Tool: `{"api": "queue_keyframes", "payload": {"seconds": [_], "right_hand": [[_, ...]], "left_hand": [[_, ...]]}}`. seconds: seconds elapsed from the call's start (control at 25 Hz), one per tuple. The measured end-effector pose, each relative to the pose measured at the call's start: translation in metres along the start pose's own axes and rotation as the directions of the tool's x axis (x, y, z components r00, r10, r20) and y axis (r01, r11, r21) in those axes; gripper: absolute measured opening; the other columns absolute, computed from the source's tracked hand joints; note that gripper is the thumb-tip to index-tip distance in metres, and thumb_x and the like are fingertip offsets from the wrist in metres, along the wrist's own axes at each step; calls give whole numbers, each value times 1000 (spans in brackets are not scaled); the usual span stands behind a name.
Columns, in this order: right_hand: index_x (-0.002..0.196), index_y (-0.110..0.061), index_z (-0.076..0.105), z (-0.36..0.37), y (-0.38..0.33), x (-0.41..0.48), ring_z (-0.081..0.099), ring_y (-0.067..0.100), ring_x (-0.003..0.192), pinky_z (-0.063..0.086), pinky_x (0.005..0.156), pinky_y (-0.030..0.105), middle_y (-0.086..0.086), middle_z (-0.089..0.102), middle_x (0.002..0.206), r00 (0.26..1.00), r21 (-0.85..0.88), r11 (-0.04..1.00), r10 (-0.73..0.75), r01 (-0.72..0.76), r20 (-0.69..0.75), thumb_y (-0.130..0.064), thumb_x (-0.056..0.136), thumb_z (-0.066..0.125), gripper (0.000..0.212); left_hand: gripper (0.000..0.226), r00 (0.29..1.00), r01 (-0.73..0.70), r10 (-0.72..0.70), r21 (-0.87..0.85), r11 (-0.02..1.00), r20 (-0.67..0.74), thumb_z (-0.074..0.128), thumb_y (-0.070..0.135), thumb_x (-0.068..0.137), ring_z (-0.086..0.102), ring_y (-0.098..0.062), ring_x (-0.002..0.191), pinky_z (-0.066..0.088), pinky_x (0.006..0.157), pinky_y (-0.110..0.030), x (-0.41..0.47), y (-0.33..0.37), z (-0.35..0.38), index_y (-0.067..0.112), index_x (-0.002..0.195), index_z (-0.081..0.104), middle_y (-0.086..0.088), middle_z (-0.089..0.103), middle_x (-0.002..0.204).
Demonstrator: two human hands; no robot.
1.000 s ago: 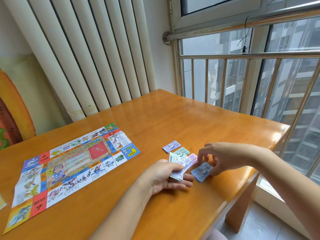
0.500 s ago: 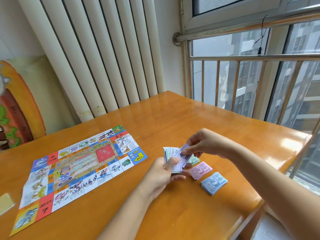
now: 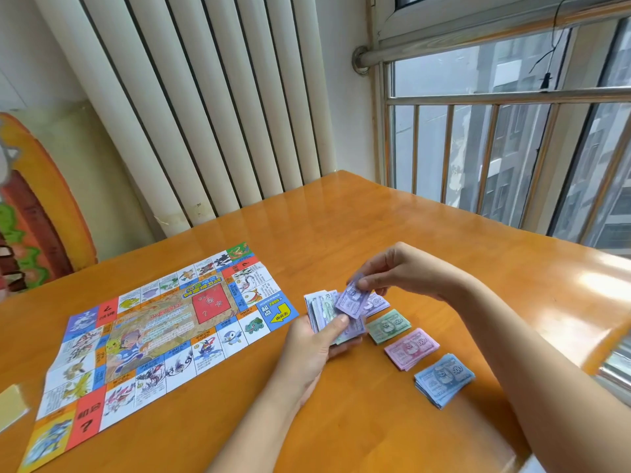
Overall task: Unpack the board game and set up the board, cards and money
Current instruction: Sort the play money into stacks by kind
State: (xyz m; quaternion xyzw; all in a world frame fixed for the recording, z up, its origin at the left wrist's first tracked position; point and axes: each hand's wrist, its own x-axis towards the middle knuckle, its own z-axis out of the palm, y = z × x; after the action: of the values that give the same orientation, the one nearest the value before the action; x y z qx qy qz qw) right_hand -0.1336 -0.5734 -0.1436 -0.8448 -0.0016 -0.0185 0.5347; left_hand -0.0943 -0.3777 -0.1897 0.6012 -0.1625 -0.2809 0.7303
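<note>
Glossy orange wooden table (image 3: 375, 233) fills the scene, with a white ribbed radiator behind it and a barred window to the right. On its left side lies the unfolded, colourful paper game board (image 3: 164, 329), flat and apart from the money.

The left hand (image 3: 307, 349) grips a loose stack of mixed play-money notes (image 3: 321, 310), thumb pressed across the top. The right hand (image 3: 392, 271) pinches a single purple paper note (image 3: 353, 302) just above that stack. To the right, four sorted piles run in a row from far to near: a purple pile (image 3: 377, 303), a green pile (image 3: 389, 326), a pink pile (image 3: 411, 348) and a blue pile (image 3: 444, 378).

The held stack looks fanned and uneven, so a slack thumb could let notes slide out onto the slick tabletop. The purple pile sits partly hidden under the right hand, and a careless drop could land the note askew or on the green pile. The right forearm passes close to the blue pile and could sweep it toward the table's edge.
</note>
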Motion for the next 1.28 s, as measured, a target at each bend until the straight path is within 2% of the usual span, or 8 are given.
{"api": "queue_keyframes", "payload": {"seconds": [0.12,0.32,0.48,0.64,0.8,0.92,1.12,1.28], "right_hand": [[92,-28,74,-1,-4,3,64,0,79,48,65,16,-10,74,97,999,-102,994,-36,38,28,-16,86,68,15],[84,-29,76,5,0,5,67,5,83,50,75,23,-5,75,88,1000,-195,981,-9,11,9,-27,78,76,6],[83,-17,78,0,3,2,57,6,63,44,57,18,-1,74,76,996,-172,982,72,-80,-50,-25,74,80,13],[83,-1,73,-12,17,0,55,8,57,42,51,16,2,68,66,954,84,976,216,-202,-208,-16,74,80,18],[79,-6,70,-7,26,-1,50,7,50,37,47,17,1,65,62,902,95,932,361,-348,-237,-19,75,80,17],[77,-10,69,-3,31,1,45,10,54,31,49,20,-1,60,62,871,-14,906,403,-424,-283,-27,71,83,22],[77,-14,69,0,31,2,50,10,61,35,50,22,-1,61,69,866,-231,849,403,-475,-297,-36,72,81,25],[99,-15,67,2,27,4,59,13,65,45,53,20,6,70,87,902,-303,852,373,-426,-219,-33,76,78,31]], "left_hand": [[15,992,-78,86,88,993,-92,62,-1,86,71,-16,71,56,56,-24,-1,-2,4,12,90,68,-1,75,81],[16,971,-143,175,192,971,-161,67,1,83,70,-14,60,54,50,-21,1,-4,5,17,78,69,0,73,67],[8,955,-161,213,243,957,-205,62,15,88,69,-17,57,54,50,-23,7,-8,5,13,82,68,0,73,69],[15,953,-116,165,196,974,-255,53,16,95,72,-17,67,55,54,-21,12,-10,7,10,87,64,-3,72,81],[18,966,-9,53,174,985,-254,51,16,97,73,-17,74,58,59,-23,14,-7,5,8,88,64,-10,71,89],[18,977,30,6,165,986,-212,52,15,96,73,-18,77,59,62,-24,14,-5,4,5,90,66,-11,72,89],[19,982,56,-23,174,983,-187,51,16,97,72,-19,81,59,66,-26,14,-6,4,5,92,66,-13,72,94],[20,981,86,-67,102,991,-180,50,14,97,72,-20,80,59,66,-26,15,-3,3,2,92,65,-16,71,95]]}}
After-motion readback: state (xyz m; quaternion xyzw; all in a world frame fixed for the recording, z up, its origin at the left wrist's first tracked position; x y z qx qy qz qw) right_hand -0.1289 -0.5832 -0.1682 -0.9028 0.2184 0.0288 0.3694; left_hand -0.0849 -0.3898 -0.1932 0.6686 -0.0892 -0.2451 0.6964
